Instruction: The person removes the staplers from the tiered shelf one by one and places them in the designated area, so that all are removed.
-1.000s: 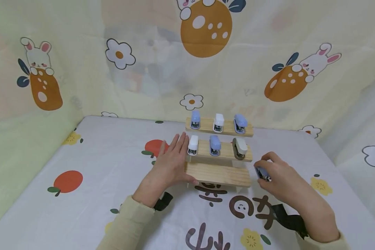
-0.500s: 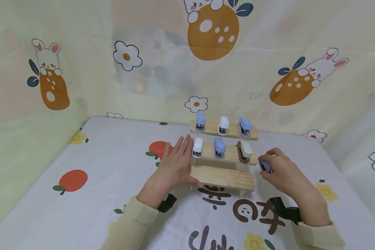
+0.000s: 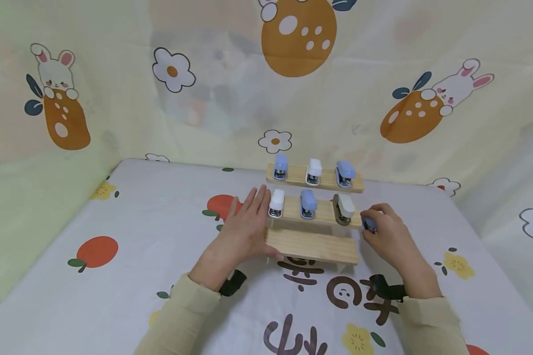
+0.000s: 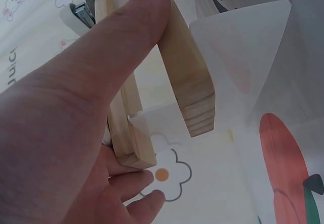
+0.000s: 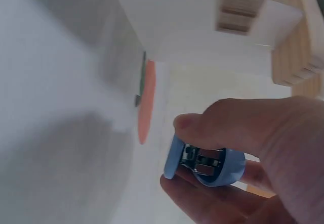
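Note:
A three-step wooden rack (image 3: 311, 245) stands on the table, its lowest board bare. My left hand (image 3: 244, 231) lies along the rack's left side with fingers extended, the thumb touching the lowest board. Beside the right end of the middle board, my right hand (image 3: 393, 239) pinches a small blue stapler (image 5: 232, 169) between thumb and fingers, above the cloth. On the middle board sit a white stapler (image 3: 276, 203), a blue stapler (image 3: 308, 203) and a grey-and-white stapler (image 3: 344, 209). The top board bears a blue stapler (image 3: 281, 166), a white stapler (image 3: 314, 171) and another blue stapler (image 3: 345, 173).
A white printed cloth (image 3: 129, 296) covers the table. Behind it hangs a patterned curtain (image 3: 222, 113), close to the back of the rack. Translucent side supports (image 4: 243, 57) hold up the boards. A black strap (image 3: 386, 288) is on my right wrist.
My right hand has moved forward with the blue stapler, from beside the lowest board to beside the middle board. The left hand stays against the rack. The head view has shifted slightly.

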The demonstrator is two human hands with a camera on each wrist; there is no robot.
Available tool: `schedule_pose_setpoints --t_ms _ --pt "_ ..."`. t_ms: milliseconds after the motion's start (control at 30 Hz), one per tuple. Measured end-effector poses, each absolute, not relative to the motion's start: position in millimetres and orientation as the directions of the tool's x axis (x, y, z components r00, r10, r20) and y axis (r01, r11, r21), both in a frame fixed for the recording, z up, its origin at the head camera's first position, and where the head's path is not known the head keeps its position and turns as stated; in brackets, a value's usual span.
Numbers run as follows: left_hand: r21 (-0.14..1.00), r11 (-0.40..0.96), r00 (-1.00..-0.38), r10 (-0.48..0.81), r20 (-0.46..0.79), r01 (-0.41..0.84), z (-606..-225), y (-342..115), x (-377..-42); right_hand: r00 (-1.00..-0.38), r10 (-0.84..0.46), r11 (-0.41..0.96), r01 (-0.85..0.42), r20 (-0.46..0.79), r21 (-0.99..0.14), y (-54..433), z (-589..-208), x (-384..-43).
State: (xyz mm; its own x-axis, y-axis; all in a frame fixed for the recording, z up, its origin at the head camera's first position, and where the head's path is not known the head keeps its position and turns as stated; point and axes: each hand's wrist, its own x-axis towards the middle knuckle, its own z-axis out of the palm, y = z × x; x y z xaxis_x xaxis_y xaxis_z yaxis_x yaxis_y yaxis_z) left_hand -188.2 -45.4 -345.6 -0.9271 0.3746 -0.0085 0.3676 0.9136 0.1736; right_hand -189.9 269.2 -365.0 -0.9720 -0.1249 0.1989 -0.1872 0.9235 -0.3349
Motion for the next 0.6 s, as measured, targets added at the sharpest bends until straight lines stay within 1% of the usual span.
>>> schedule_pose_setpoints --t_ms 133,333,600 --pt "0.177 0.913 -0.927 0.374 -0.008 0.367 -346.7 -45.0 -189.7 -0.978 -0.109 0.92 -0.168 0.18 -0.354 265.6 -369.1 -193.7" --pt "0.189 0.911 -0.927 0.374 -0.007 0.366 -347.4 -45.6 -190.6 -0.981 -0.134 0.92 -0.175 0.14 -0.351 259.2 -374.4 -196.2" --pt "0.207 0.906 -0.926 0.378 -0.007 0.369 -346.8 -45.4 -190.0 -0.963 -0.235 0.918 -0.264 0.129 -0.295 260.0 -384.9 -198.1"
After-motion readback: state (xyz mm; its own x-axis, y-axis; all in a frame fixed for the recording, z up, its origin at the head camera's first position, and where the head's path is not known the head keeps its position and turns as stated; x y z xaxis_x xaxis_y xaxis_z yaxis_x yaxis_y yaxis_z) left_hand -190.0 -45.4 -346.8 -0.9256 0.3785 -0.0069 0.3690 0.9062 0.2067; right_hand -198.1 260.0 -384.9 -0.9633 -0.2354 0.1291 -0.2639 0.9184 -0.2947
